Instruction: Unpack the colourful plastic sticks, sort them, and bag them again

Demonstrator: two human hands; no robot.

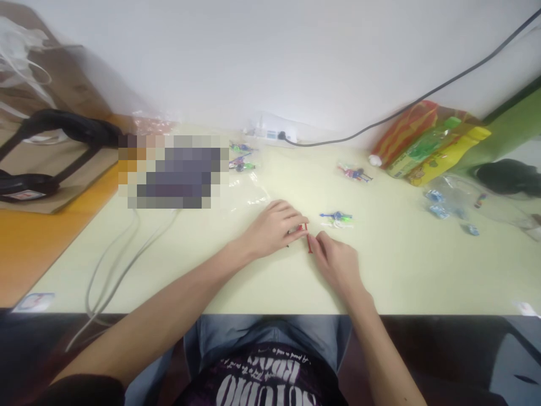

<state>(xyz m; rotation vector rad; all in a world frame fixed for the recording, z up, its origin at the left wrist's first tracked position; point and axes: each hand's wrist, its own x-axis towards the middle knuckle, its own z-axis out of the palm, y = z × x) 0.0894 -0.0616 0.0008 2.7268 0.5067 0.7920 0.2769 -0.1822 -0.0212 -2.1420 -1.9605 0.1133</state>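
Observation:
Near the middle of the pale yellow table, my left hand (pixel 276 228) is closed around a small red plastic toy piece (pixel 310 245) with thin bars. Its fingers cover part of the piece, and a bit of white and black shows beneath them. My right hand (pixel 340 259) pinches the same piece from the right side, thumb and fingers together. What lies inside the right fingertips is partly hidden. Just beyond the right hand rests a little group of blue, green and white plastic toy parts (pixel 337 217).
More small coloured toys lie at the back, one cluster (pixel 242 164) left and another (pixel 355 172) right. A blurred-out dark device (pixel 181 172) with white cables (pixel 122 270) is at left. Snack bags and bottles (pixel 426 146), blue wrappers (pixel 439 210) and black headphones (pixel 63 127) flank the table.

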